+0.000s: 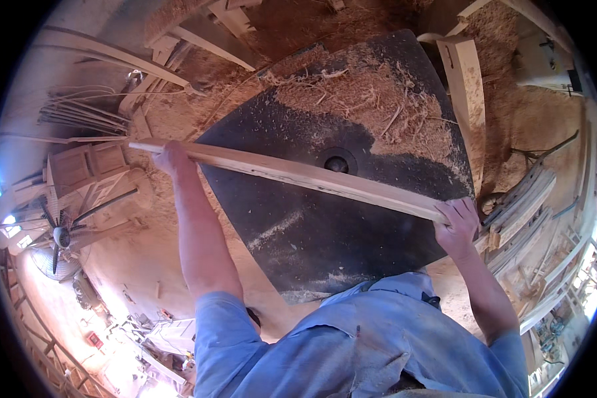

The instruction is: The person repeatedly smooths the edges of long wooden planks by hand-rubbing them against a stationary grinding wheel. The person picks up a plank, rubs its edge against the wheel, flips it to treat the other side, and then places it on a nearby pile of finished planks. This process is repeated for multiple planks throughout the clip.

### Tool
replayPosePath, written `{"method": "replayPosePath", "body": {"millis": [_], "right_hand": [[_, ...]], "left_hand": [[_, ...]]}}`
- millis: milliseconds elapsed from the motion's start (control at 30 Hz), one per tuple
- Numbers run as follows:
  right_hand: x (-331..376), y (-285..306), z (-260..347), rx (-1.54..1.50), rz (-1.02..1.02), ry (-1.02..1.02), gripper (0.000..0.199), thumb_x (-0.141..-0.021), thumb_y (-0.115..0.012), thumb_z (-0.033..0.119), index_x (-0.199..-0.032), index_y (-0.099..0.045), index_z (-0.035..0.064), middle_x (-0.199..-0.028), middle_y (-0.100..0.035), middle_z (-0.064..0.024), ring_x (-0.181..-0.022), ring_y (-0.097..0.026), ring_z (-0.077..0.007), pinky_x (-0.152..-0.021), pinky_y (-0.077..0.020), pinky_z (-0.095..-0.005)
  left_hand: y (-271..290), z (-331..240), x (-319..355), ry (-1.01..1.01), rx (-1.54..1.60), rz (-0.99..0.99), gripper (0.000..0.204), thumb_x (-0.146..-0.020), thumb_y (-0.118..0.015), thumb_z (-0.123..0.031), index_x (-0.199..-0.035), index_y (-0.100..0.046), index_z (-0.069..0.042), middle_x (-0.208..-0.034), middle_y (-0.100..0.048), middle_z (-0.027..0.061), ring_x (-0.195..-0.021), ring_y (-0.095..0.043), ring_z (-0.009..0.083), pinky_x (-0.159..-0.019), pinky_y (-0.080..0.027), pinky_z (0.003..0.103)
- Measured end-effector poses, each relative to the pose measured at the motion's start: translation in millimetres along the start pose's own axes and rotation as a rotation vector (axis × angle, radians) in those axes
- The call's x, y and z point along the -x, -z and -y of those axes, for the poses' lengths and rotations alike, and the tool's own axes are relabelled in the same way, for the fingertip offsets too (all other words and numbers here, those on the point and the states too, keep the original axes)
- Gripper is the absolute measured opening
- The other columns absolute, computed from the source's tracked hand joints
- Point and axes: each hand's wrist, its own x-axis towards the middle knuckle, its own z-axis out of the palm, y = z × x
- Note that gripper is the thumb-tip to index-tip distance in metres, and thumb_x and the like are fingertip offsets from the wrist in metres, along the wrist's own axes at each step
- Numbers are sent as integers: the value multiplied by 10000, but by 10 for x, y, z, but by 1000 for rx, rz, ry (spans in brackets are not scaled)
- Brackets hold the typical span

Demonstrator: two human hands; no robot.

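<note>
A long, pale wooden strip (292, 171) spans a dark flat machine table (312, 232), slanting from upper left to lower right. My left hand (172, 159) is wrapped round it near its left end, beyond the table's left corner. At the other end, my right hand (459, 222) grips it by the table's right edge. Just past the strip's far side, a round spindle (336, 164) sits in a circular opening in the tabletop. The side of the strip facing me has a dark, rough line along it.
Wood shavings (371, 99) heap on the table's far part. A thick timber (464, 86) stands along its right edge. Stacked planks (521, 212) lie at the right. To the left are a panelled wooden piece (86, 166) and a fan (61, 237).
</note>
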Motion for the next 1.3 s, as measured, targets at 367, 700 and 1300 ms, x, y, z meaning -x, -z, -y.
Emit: {"method": "replayPosePath", "body": {"millis": [367,700,1300], "right_hand": [[-903,-647,498,-101,33,228,341,-553,-714,-30,-868,-735,98,-746,-603,-25,-721,-581,-253,-618,-496,-377],[-1330,-1312,1375,-279,269,506,211,-592,-724,99,-744,-580,124,-769,-514,-27,-797,-550,-250,-723,-492,-398],[527,-683,999,-47,305,650,310,-784,-635,69,-1093,-638,41,-1359,-555,-200,-1341,-471,-380,-1189,-314,-567]], "left_hand": [[1718,847,-1756,86,-187,-269,70,-809,-717,-12,-831,-664,-53,-800,-673,63,-718,-657,225,-609,-539,439],[4962,1790,-1804,-977,-1275,-31,143,-802,-688,-29,-707,-590,-74,-717,-603,50,-691,-588,212,-666,-527,361],[6076,2153,1440,288,491,-485,460,-1012,-529,-226,-1313,-540,122,-1326,-582,213,-1129,-582,328,-1014,-492,521]]}}
